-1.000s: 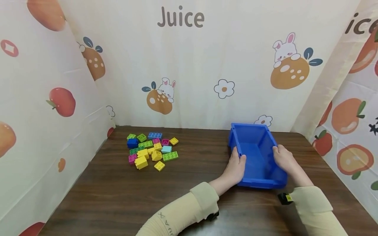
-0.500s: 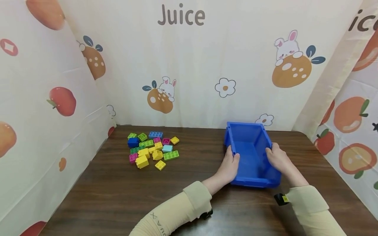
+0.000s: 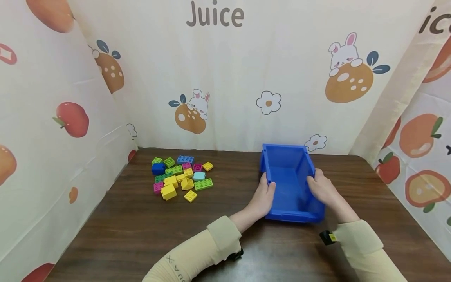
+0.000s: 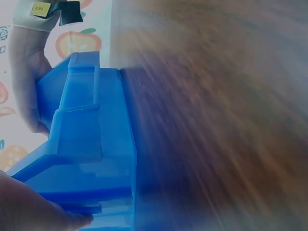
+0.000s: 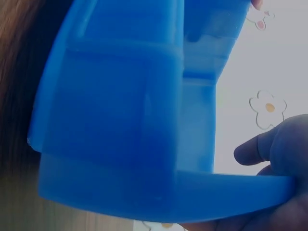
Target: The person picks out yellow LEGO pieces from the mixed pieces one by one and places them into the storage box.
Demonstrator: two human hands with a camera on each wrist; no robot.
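Observation:
A blue plastic storage bin [image 3: 294,216] stands right of the middle of the table in the head view, its inside bare. My left hand [image 3: 260,199] grips the bin's left side wall, thumb over the rim and the other fingers outside. On the opposite wall, my right hand [image 3: 323,189] holds on in the same way. The left wrist view shows the bin's front [image 4: 79,120] just above or on the tabletop; I cannot tell which. In the right wrist view, the right thumb lies inside the bin wall [image 5: 231,197] and the fingers pass beneath it.
A loose cluster of toy building bricks [image 3: 174,170] in yellow, green, pink and blue lies on the left of the brown wooden table [image 3: 141,231]. Printed curtains [image 3: 229,78] close off the back and both sides.
Both hands have moved the bin left across the table, closer to the bricks. Their hold on its side walls is the same, and the bricks lie as before.

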